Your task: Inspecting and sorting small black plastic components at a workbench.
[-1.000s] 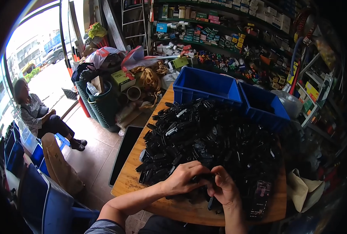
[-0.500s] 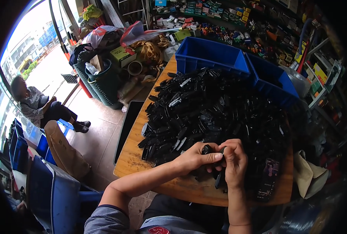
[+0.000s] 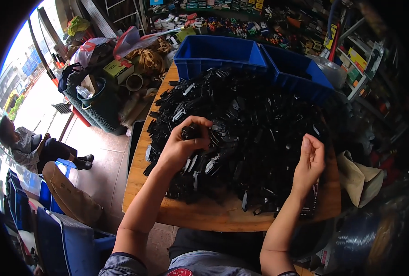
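Note:
A big heap of small black plastic parts (image 3: pixel 245 124) covers a wooden table (image 3: pixel 213 216). My left hand (image 3: pixel 183 145) is raised over the heap's left side, its fingers curled around one black part (image 3: pixel 189 132). Over the right side of the heap my right hand (image 3: pixel 309 161) hangs with the palm turned inward and the fingers loosely apart, holding nothing that I can see.
Two blue plastic bins (image 3: pixel 220 53) (image 3: pixel 296 76) stand at the table's far edge. Cluttered shelves run behind them. Left of the table are a green basket (image 3: pixel 96 108), bags and boxes. A person (image 3: pixel 34 147) sits on the floor at far left. A blue chair (image 3: pixel 71 239) stands near me.
My hands were together at the near edge of the heap. They have separated: the left one went up and left with a black part, the right one moved right.

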`<state>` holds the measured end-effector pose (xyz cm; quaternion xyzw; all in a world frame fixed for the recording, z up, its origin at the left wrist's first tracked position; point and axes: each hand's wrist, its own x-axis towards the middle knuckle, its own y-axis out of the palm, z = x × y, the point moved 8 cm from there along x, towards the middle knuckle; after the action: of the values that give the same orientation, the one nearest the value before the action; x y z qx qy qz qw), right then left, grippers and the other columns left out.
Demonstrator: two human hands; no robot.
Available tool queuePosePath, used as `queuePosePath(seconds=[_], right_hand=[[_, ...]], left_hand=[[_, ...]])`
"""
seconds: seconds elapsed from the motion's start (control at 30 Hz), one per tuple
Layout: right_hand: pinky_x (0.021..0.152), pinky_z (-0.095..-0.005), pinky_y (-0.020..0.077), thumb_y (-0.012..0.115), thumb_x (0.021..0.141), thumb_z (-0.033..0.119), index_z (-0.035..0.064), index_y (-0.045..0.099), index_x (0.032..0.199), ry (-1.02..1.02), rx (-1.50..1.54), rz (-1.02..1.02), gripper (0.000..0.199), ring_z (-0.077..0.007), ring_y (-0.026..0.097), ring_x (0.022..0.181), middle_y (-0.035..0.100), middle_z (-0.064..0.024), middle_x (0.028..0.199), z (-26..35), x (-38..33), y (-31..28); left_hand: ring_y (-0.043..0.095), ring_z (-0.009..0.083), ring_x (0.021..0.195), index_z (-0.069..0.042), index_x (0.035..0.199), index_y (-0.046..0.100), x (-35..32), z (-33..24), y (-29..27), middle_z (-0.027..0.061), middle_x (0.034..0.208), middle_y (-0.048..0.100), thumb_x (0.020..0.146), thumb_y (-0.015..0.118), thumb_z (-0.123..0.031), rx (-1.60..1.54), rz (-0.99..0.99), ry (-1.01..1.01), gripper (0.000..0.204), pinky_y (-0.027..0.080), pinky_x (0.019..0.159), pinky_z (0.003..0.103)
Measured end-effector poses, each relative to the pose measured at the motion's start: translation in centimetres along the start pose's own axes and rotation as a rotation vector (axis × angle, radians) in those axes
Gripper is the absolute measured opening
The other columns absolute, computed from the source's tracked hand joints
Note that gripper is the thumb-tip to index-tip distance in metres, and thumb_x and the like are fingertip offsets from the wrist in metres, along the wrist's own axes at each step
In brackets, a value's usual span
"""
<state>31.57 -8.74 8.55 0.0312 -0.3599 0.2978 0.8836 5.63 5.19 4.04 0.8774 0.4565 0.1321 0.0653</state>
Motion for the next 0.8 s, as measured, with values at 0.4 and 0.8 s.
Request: queuePosePath(seconds=[0.4,0.8], right_hand=[[0.078,-0.0332,0.0448,0.056,0.084,0.008,0.0042,0.061,0.101,-0.064,-0.585,0.347,0.018,-0.0248,0.054,0.086,0.061,-0.0088,0.091,-3.8,-0.5,2.9],[0.069,-0.0371,0.0433,0.064,0.071,0.0,0.0017,0.055,0.074,-0.218,-0.513,0.379,0.01,-0.0289,0.052,0.074,0.057,-0.0117,0.073,-3.8,-0.8,5.8]], left_hand=[[0.057,0.0281,0.084,-0.01,0.094,0.061,2.2,2.7,2.1,0.0084,0.084,0.055,0.071,0.066,-0.015,1.453,0.009,0.349,0.025,0.048,0.068,0.037],[0.059,0.0148,0.083,-0.001,0.104,0.054,-1.0,-0.9,1.2,0.0108,0.087,0.063,0.078,0.068,-0.014,0.531,-0.054,0.342,0.033,0.047,0.073,0.031]])
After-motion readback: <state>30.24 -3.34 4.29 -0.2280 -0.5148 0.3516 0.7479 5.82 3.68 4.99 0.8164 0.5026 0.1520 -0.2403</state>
